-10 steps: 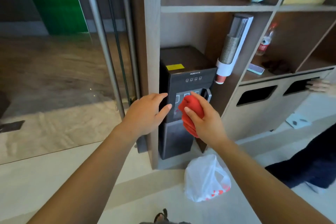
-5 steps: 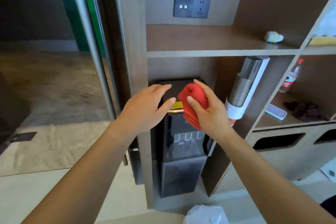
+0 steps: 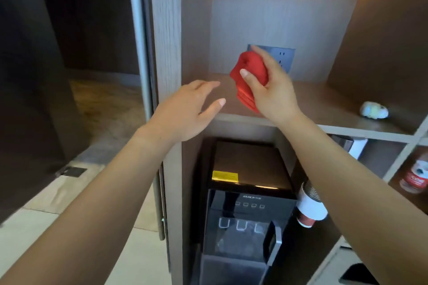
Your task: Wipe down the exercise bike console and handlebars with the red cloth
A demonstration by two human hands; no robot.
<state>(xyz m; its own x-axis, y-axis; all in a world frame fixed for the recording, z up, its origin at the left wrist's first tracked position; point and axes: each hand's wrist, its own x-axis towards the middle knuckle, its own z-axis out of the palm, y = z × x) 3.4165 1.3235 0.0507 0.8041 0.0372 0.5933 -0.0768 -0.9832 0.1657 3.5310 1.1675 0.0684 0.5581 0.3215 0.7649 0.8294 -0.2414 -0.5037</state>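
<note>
Your right hand [image 3: 273, 95] grips the red cloth [image 3: 249, 69], which is bunched into a wad. The thumb lies across the front of the cloth and the fingers curl round behind it. Your left hand [image 3: 185, 111] holds nothing, its fingers loose and slightly spread, palm turned toward the cloth. It hovers just left of the cloth, apart from it, above the shelf's front edge.

Both arms reach up into a wooden shelving unit [image 3: 165, 41], whose tall upright panel stands behind your left wrist. To the left of that panel is a metal door frame [image 3: 139, 30], with pale floor [image 3: 34, 227] below.

In the lower compartment stands a black water dispenser [image 3: 245, 192], upright, with a row of small buttons on its face. The shelf [image 3: 312, 104] runs across above it, and the cloth hangs over this board. The wad may be brushing the shelf at its lower end, but your wrist hides that spot.

On the back wall is a grey socket plate [image 3: 283, 58], partly covered by your right fingers and the cloth. A cup holder [image 3: 311, 206] with a white collar and a red cup at its mouth hangs just right of the dispenser. A blurred bottle [image 3: 415, 176] with a red label sits in the far right compartment. A small pale lump [image 3: 374, 110] lies on the shelf, well to the right of the cloth. A yellow label [image 3: 225, 176] sits near the front edge of the dispenser's top.
</note>
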